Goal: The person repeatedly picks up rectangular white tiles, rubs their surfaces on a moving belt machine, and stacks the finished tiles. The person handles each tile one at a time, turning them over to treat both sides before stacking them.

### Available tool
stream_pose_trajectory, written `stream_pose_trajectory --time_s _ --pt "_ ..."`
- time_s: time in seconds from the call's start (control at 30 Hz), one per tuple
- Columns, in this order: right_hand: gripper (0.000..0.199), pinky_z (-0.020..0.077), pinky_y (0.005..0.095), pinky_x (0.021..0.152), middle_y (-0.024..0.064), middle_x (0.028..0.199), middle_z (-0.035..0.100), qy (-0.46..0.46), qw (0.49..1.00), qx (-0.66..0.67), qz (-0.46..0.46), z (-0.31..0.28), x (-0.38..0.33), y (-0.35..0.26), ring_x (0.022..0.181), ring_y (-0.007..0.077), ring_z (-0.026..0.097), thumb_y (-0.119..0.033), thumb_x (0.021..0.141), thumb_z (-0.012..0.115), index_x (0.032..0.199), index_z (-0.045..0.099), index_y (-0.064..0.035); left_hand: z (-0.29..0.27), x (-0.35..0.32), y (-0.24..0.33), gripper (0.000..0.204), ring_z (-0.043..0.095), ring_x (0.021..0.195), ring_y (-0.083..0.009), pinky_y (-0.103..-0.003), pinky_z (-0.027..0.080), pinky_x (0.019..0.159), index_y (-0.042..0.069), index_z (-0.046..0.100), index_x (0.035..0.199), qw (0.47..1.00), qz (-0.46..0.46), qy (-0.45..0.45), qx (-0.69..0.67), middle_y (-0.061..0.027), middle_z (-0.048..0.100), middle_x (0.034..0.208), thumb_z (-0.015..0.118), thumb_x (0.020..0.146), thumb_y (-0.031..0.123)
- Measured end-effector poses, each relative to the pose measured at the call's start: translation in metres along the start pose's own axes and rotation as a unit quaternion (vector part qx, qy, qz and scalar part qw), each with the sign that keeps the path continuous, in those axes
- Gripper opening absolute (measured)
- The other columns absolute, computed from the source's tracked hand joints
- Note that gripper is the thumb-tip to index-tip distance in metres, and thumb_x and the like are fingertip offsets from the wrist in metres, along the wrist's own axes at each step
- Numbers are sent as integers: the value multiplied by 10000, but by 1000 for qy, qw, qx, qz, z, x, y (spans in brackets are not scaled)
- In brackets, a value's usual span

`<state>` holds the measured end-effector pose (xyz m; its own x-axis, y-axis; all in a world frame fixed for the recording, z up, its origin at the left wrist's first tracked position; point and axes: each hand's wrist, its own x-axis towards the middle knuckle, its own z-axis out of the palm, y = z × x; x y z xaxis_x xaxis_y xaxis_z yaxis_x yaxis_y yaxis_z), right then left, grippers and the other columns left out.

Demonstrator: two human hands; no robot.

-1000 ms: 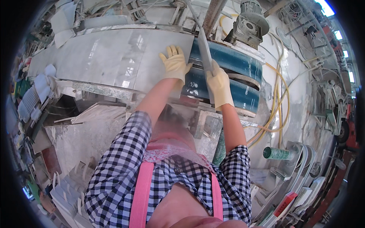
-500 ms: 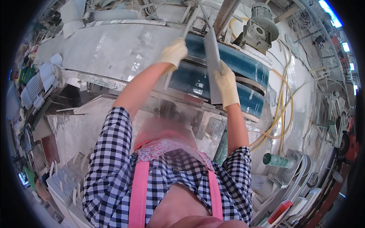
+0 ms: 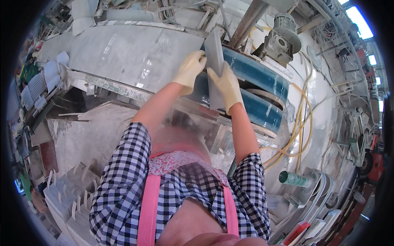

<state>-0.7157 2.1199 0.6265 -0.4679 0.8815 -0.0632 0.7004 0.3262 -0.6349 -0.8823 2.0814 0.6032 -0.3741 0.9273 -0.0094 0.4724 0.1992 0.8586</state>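
My right hand (image 3: 227, 87), in a cream glove, is closed on a long flat grey panel (image 3: 214, 49) that stands on edge. Its thumb lies against the panel's face. The panel crosses over the blue belts (image 3: 256, 69), pointing away from me. Close against the panel's left side is my left hand (image 3: 189, 70), also gloved, with its fingers curled together. Whatever those fingers hold is hidden. Both hands are over the right end of the long grey work surface (image 3: 123, 53).
A grey motor (image 3: 283, 28) stands behind the belts at far right. Yellow hoses (image 3: 301, 131) hang to the right, above a green cylinder (image 3: 293, 178). Stacked white pieces (image 3: 67, 205) lie at lower left. A brown metal post (image 3: 248, 24) rises behind the belts.
My right hand and the panel have moved left. My left hand has come lower and right, bringing the hands closer together. A thin strip at my left hand no longer shows separately.
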Motion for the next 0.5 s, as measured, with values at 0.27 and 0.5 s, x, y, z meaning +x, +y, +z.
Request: stream_pose_trajectory --time_s 0.27,0.5 --pt "728 513 499 942 255 1228 646 -70 990 -103 68 4 -2 -24 1076 422 660 -274 933 563 1542 254 -21 -5 30 -21 931 385 1353 -422 -609 364 1026 0 380 1463 895 -86 -32 437 -225 408 1455 825 743 387" --pt "714 524 506 902 243 1184 664 -35 995 -94 26 2 0 -15 1022 433 671 -261 922 569 1534 280 -34 -13 49 7 612 536 1235 -467 -521 465 989 -40 436 1389 903 -155 -67 395 -314 502 1394 635 879 235"
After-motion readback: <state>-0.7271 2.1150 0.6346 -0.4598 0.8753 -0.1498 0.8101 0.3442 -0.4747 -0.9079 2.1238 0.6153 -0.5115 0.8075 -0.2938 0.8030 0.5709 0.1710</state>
